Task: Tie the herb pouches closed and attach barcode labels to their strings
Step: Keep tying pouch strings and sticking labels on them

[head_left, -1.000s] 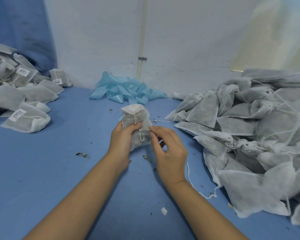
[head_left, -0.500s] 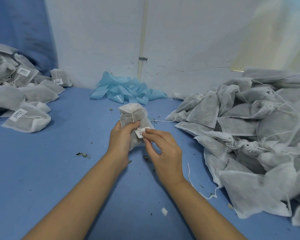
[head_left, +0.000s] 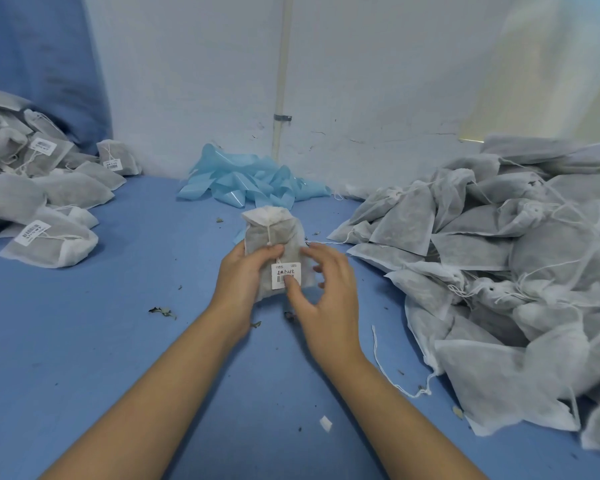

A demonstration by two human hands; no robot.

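Now, unlabelled heap: grey-white fabric herb pouches (head_left: pixel 499 271) piled right, nearer my right hand.
Held pouch: tied white non-woven herb pouch (head_left: pixel 274 233) upright between both hands, long axis pointing away from me.
Left hand (head_left: pixel 243 275): I grip the pouch's left edge.
Right hand (head_left: pixel 326 289): relaxed, thumb pressing the label.
Label: white paper barcode label (head_left: pixel 286 275) on the string; knot hard to make out.

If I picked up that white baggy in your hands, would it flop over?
Probably a bit. The white fabric herb pouch looks soft and creased, so it would likely sag. It seems light: the left hand alone holds it. Its white barcode label would probably dangle.
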